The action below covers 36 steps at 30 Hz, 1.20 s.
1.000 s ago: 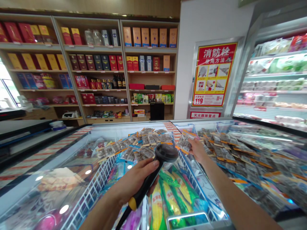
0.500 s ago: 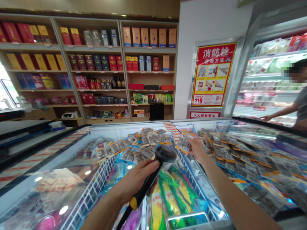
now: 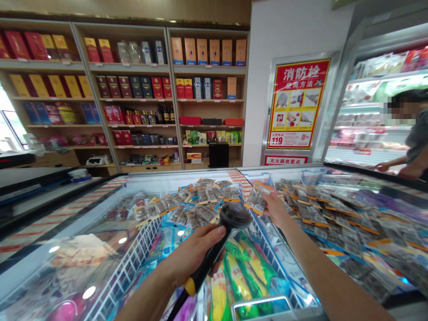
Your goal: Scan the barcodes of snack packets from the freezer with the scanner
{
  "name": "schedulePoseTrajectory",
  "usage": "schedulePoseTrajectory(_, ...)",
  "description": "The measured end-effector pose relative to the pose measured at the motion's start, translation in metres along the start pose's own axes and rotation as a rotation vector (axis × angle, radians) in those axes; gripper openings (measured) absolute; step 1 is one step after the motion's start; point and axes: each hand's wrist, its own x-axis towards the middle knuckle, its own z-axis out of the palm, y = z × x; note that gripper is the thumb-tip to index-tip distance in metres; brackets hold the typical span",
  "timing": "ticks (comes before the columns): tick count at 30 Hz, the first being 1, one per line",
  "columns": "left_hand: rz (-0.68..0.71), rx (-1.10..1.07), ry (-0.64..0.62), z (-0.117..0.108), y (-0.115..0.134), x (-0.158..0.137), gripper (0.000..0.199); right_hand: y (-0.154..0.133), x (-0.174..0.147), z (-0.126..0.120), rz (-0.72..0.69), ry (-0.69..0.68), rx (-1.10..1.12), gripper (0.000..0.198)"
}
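So, left hand (image 3: 197, 249): wrapped round a black scanner (image 3: 235, 216)!
Right hand (image 3: 276, 208): pinching an orange-edged packet (image 3: 257, 199), near the scanner's head.
Wire basket (image 3: 141, 238): green-wrapped corn packs (image 3: 239, 276) inside.

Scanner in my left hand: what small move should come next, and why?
Probably angle the scanner toward the packet: your left hand grips the scanner, while your right hand holds the packet, which shows just above and right of it in view.

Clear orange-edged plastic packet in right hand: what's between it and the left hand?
Head view: the round head of a black plastic scanner in the left hand.
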Motion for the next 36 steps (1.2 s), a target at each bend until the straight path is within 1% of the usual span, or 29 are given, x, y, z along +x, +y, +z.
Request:
schedulePoseTrajectory(4, -0.016, -0.018, 0.000, 0.001, -0.002, 0.000, 0.035, 0.000, 0.001, 0.000, -0.003, -0.011, -0.016, 0.020)
schedulePoseTrajectory(9, -0.004, -0.015, -0.004, -0.001, -0.002, 0.000, 0.035, 0.001, 0.000, 0.001, -0.004, 0.001, -0.019, 0.022)
schedulePoseTrajectory(13, -0.012, -0.022, 0.053, -0.007, -0.001, 0.001, 0.036, -0.003, 0.007, -0.003, -0.028, 0.037, -0.036, 0.027)
schedulePoseTrajectory(15, -0.024, -0.035, 0.086, -0.012, 0.000, 0.002, 0.036, -0.009, 0.017, -0.009, -0.052, 0.107, -0.171, 0.027)
schedulePoseTrajectory(18, -0.019, -0.031, 0.123, -0.020, 0.001, 0.004, 0.038, -0.022, 0.039, -0.023, -0.089, 0.228, -0.470, 0.025)
schedulePoseTrajectory(21, -0.001, -0.038, 0.152, -0.027, 0.001, 0.006, 0.038, -0.034, 0.061, -0.038, -0.117, 0.290, -0.654, 0.024)
schedulePoseTrajectory(25, -0.036, -0.085, 0.193, -0.036, 0.001, 0.007, 0.040, -0.046, 0.077, -0.056, -0.190, 0.417, -0.944, 0.044)
schedulePoseTrajectory(27, -0.053, -0.089, 0.198, -0.040, 0.000, 0.007, 0.041, -0.050, 0.077, -0.063, -0.215, 0.459, -1.038, 0.051)
schedulePoseTrajectory(28, -0.055, -0.087, 0.199, -0.042, 0.000, 0.007, 0.041, -0.051, 0.076, -0.064, -0.227, 0.466, -1.069, 0.051)
schedulePoseTrajectory(30, -0.043, -0.089, 0.203, -0.046, 0.000, 0.006, 0.042, -0.051, 0.073, -0.061, -0.263, 0.457, -1.123, 0.047)
schedulePoseTrajectory(32, -0.023, -0.097, 0.207, -0.050, 0.001, 0.004, 0.042, -0.045, 0.070, -0.048, -0.317, 0.401, -1.173, 0.039)
schedulePoseTrajectory(34, -0.010, -0.105, 0.208, -0.054, 0.002, 0.002, 0.042, -0.034, 0.067, -0.025, -0.358, 0.297, -1.215, 0.034)
schedulePoseTrajectory(36, -0.004, -0.112, 0.209, -0.057, 0.003, 0.001, 0.042, -0.019, 0.064, 0.004, -0.362, 0.183, -1.231, 0.032)
